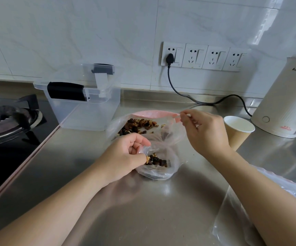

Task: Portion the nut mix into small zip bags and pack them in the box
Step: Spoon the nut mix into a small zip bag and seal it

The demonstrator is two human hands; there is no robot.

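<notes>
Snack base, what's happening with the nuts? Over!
Left hand holds small bag, partly filled. Right hand pinches big bag rim. Box empty, lid on. Paper cup beside right hand.

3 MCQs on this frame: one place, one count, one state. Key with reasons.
1. Where is the paper cup?
A. left of the box
B. between the right hand and the kettle
C. on the stove

2. How many wall sockets have a plug in them?
A. one
B. two
C. four

3. What is the small bag like?
A. sealed and empty
B. open, with nuts in it
C. packed in the box

Key:
1 B: the cup stands just past the right hand, before the kettle.
2 A: only the leftmost of four holds the black plug.
3 B: the left hand holds its mouth open, nuts inside; the box holds no bag.
</notes>
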